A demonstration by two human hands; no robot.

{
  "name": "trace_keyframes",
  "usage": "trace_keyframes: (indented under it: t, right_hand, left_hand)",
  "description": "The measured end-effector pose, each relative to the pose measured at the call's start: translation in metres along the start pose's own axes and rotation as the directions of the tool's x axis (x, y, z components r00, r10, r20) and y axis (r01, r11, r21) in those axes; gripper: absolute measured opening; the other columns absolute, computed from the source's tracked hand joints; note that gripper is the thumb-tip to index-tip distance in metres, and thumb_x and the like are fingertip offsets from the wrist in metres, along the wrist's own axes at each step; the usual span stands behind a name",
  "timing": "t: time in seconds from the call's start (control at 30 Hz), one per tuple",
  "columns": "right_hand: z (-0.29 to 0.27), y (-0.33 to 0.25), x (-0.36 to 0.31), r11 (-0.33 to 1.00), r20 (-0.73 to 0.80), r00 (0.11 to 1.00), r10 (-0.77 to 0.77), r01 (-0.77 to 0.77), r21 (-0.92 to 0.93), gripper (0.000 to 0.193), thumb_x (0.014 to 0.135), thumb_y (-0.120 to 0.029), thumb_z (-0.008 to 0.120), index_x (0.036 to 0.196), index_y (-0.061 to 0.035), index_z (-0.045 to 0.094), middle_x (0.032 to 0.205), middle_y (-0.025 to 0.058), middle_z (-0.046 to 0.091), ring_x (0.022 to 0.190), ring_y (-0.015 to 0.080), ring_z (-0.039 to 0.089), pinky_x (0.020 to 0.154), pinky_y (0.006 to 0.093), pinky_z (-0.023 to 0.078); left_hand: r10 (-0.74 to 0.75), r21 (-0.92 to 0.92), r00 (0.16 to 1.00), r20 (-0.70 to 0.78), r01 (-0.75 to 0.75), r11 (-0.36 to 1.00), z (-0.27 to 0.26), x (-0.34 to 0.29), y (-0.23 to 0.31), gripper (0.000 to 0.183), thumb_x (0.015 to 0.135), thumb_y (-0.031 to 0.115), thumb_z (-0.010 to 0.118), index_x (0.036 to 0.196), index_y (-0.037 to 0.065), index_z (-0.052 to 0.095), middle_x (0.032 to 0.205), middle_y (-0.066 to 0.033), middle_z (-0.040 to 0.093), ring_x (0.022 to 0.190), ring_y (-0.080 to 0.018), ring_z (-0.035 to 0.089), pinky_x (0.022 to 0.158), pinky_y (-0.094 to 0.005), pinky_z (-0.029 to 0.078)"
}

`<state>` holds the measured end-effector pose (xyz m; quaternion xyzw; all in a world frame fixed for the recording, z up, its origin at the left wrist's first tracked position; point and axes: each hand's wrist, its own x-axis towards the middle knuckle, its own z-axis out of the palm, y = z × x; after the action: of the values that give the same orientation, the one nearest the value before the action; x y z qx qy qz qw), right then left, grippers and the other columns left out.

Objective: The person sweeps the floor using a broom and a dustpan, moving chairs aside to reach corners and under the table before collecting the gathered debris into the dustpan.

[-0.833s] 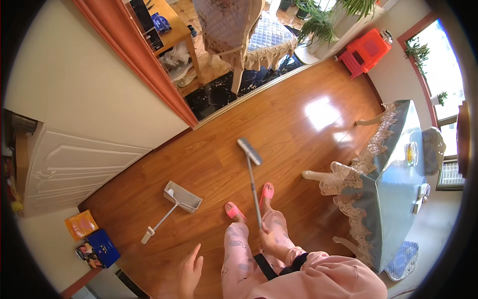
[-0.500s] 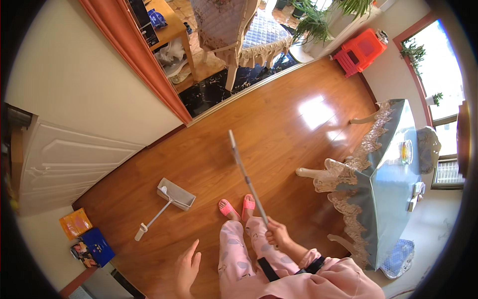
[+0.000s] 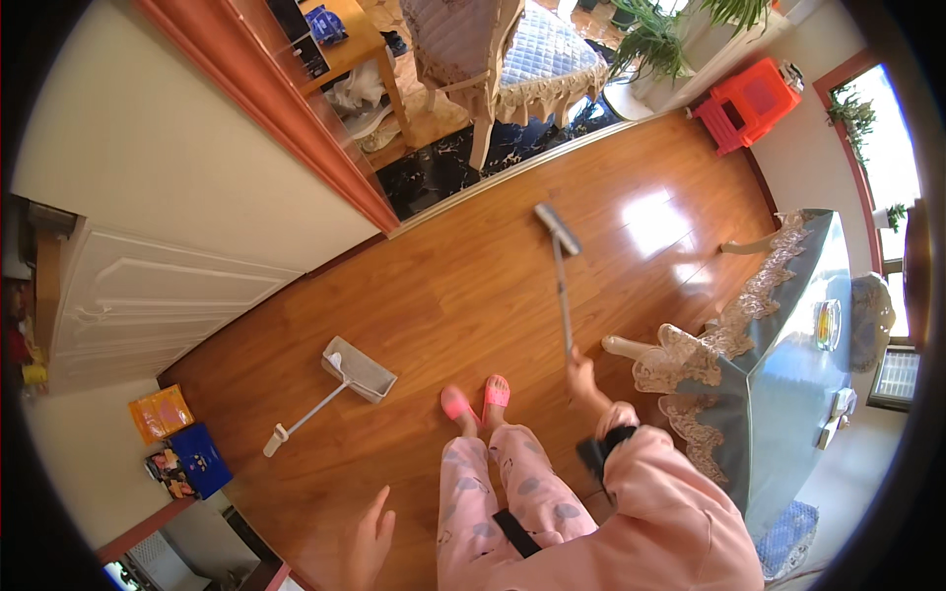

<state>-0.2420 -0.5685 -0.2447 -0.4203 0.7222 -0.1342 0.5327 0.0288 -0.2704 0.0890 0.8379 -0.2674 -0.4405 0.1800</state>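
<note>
My right hand (image 3: 581, 378) is closed around the grey handle of a long broom (image 3: 563, 295). The broom's narrow grey head (image 3: 558, 229) points away from me, over the wooden floor toward the far side; whether it touches the boards I cannot tell. At the lower edge, my left hand (image 3: 371, 540) holds nothing, its fingers stretched out and apart. Ahead of it, on the floor to the left of my feet, lies a grey dustpan (image 3: 361, 370) with a white long handle (image 3: 313, 410).
To the right stands a table with a grey-blue lace-edged cover (image 3: 788, 379). A red plastic folding stool (image 3: 749, 103) is by the far right wall. An orange package (image 3: 161, 414) and a blue box (image 3: 202, 461) sit at left. A covered chair (image 3: 547, 54) stands beyond the dark threshold.
My right hand has moved forward and to the right, swinging the broom's head right and farther out. My left hand has dropped slightly lower. The dustpan stays where it was on the floor.
</note>
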Motion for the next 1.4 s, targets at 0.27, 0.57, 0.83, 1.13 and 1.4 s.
trace_keyframes:
  t: [0.27, 0.57, 0.83, 1.13, 1.4]
  right_hand:
    - [-0.008, 0.021, -0.207, 0.974, 0.456, 0.865, 0.21, -0.143, -0.177, 0.046, 0.096, -0.018, 0.045, 0.141, -0.0204, 0.045, 0.059, 0.0018, 0.05, 0.043, 0.0117, 0.048, 0.038, 0.0296, 0.04]
    - [-0.088, -0.021, -0.219, 0.764, 0.579, 0.669, 0.466, -0.634, 0.118, 0.046, 0.098, -0.019, 0.046, 0.143, -0.0249, 0.04, 0.059, -0.0042, 0.037, 0.044, 0.0068, 0.033, 0.039, 0.0218, 0.03]
    - [-0.152, -0.012, -0.11, 0.829, 0.035, 0.931, 0.363, -0.339, 0.444, 0.021, 0.099, -0.027, 0.045, 0.118, -0.0236, 0.052, 0.053, -0.0024, 0.036, 0.037, 0.0092, 0.032, 0.032, 0.0245, 0.028]
    - [-0.152, 0.097, 0.094, 0.677, -0.131, 0.869, 0.478, -0.269, 0.685, 0.029, 0.098, -0.029, 0.043, 0.075, -0.0094, 0.043, 0.05, 0.0102, 0.045, 0.034, 0.0234, 0.044, 0.031, 0.0372, 0.033]
    - [0.062, 0.08, -0.194, 0.754, 0.064, 0.895, 0.44, -0.408, 0.515, 0.027, 0.1, -0.035, 0.044, 0.084, -0.0141, 0.049, 0.052, 0.0027, 0.041, 0.035, 0.0145, 0.037, 0.031, 0.0301, 0.03]
  left_hand:
    - [-0.016, -0.036, 0.998, 0.058, 0.019, 0.999, 0.02, 0.012, 0.028, 0.042, 0.094, 0.022, 0.054, 0.133, 0.007, 0.052, 0.129, -0.0171, 0.057, 0.12, -0.033, 0.053, 0.099, -0.0377, 0.042]
    - [0.001, 0.106, 0.998, 0.058, -0.007, 0.994, 0.026, 0.025, 0.056, 0.042, 0.09, 0.018, 0.058, 0.131, 0.008, 0.053, 0.123, -0.0177, 0.061, 0.114, -0.0302, 0.059, 0.093, -0.0366, 0.047]
    - [0.042, 0.194, 0.991, 0.128, -0.066, 0.979, 0.029, 0.032, 0.058, 0.041, 0.092, 0.023, 0.054, 0.131, 0.009, 0.053, 0.125, -0.0155, 0.059, 0.114, -0.0325, 0.056, 0.096, -0.0396, 0.045]
    - [0.093, 0.175, 0.976, 0.197, -0.128, 0.976, -0.014, 0.016, 0.032, 0.039, 0.097, 0.02, 0.049, 0.133, 0.003, 0.05, 0.129, -0.0204, 0.055, 0.12, -0.0336, 0.053, 0.097, -0.0382, 0.044]
    - [0.166, 0.128, 0.972, 0.166, -0.188, 0.974, -0.068, -0.001, -0.051, 0.037, 0.097, 0.016, 0.047, 0.131, 0.001, 0.051, 0.127, -0.0198, 0.056, 0.12, -0.032, 0.053, 0.098, -0.0343, 0.043]
